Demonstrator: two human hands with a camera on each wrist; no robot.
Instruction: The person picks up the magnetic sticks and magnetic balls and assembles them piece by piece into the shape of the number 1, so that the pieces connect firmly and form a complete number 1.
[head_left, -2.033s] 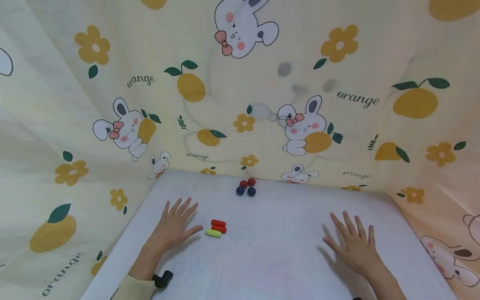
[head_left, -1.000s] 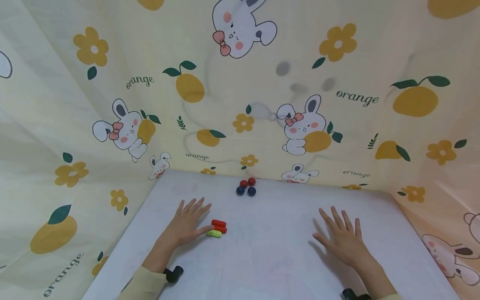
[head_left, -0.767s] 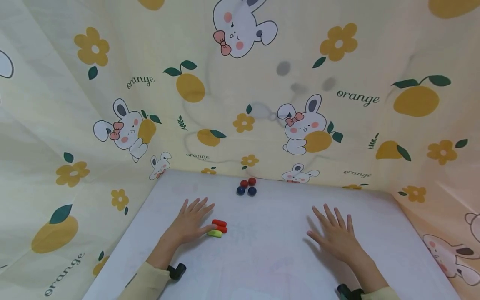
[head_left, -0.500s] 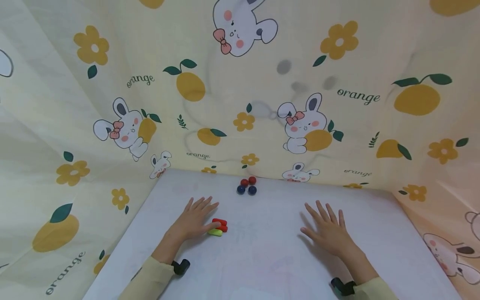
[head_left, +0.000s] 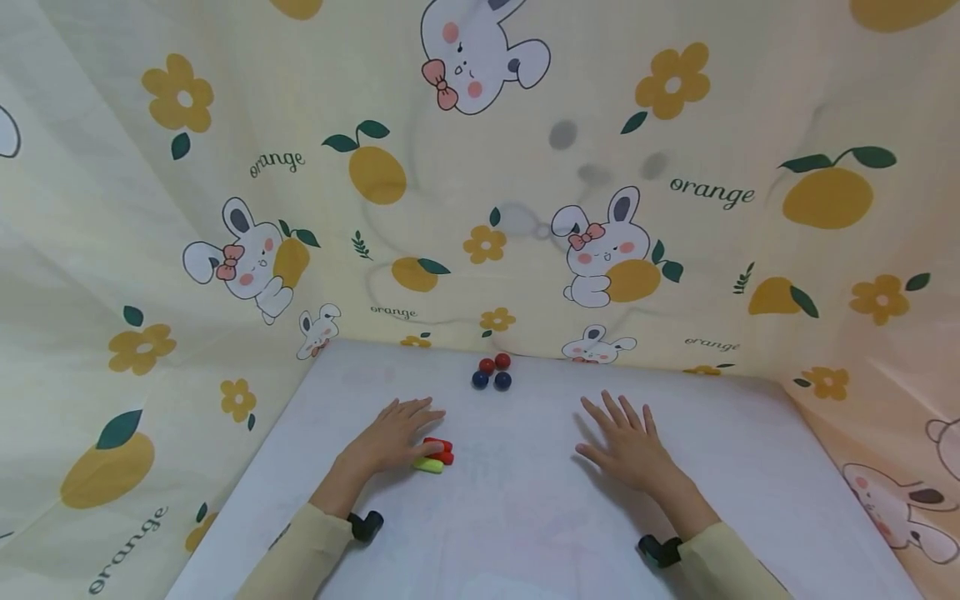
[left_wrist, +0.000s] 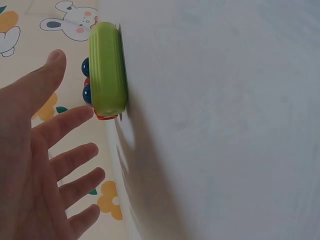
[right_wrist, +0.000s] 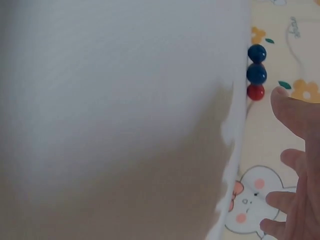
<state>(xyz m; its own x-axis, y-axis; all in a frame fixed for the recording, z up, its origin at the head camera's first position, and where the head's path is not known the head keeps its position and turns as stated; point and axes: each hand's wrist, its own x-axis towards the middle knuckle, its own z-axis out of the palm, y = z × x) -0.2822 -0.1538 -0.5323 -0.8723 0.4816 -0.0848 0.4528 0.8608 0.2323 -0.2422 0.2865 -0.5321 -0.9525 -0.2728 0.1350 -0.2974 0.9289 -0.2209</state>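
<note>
My left hand hovers with fingers spread beside a small group of short rods, its thumb over part of them in the head view. The group has a yellow-green ribbed rod in front and two red rods behind it. In the left wrist view the green rod stands clear of the thumb and fingers. My right hand is held over the white table, fingers spread, holding nothing. Farther back lie two red balls and two dark blue balls, close together.
A white table spans the front. Behind it and at the sides hangs a cream cloth printed with rabbits and oranges. A black wrist camera sits at my left cuff and another black camera at my right.
Both hands have moved inward: the left to the right, up to the rods, the right to the left and slightly farther forward. The rods and balls have stayed in place.
</note>
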